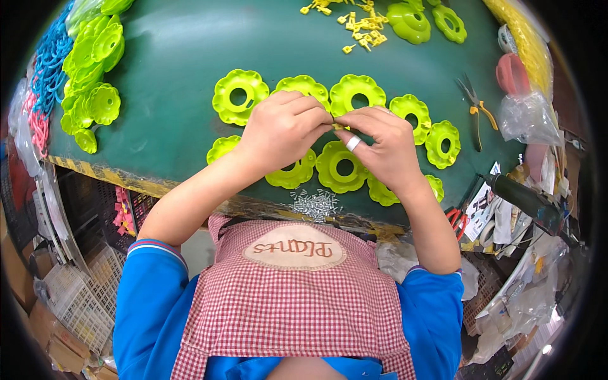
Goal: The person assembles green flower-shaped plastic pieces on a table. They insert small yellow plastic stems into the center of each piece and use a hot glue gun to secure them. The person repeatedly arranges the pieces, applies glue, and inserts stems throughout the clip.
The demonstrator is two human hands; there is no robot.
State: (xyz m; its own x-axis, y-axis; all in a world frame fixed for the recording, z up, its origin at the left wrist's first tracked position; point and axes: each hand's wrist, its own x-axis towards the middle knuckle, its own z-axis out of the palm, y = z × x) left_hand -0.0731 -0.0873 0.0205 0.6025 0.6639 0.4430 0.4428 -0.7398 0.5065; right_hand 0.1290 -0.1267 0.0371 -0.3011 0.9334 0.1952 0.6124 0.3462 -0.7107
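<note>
- From my remote seat, I look down past a red-and-white checked cloth apron (291, 310) to a smooth, dull green table (164, 120); its broad surface sits beneath both hands, probably to keep parts in easy reach.
- Far left of the hands, lime-green scalloped cups (104, 104) lie nested and overlapping, I suspect to save room. They look like glossy plastic.
- The left hand (283, 126) and right hand (384, 142) meet at the fingertips, fingers curled inward. I judge the pinch is two-sided to steady something so little. A white band (353, 143) wraps one right digit.
- Around and partly beneath the hands, lime-green flower rings (326, 166) lie in two loose rows, each with a round hole and wavy rim; perhaps they are spread out so each can be reached singly.
- Right of the right hand lie pliers (475, 109), jaws pointing away from me, orange showing on the handles.
- Beyond the hands, knobbly yellow parts (364, 31) are scattered.
- Nearer me than the hands, shiny silvery bits (315, 204) form a loose heap, likely for quick picking.
- Smallest: a small yellow piece (339, 126), gripped between both hands' fingertips, its shape mostly hidden.
</note>
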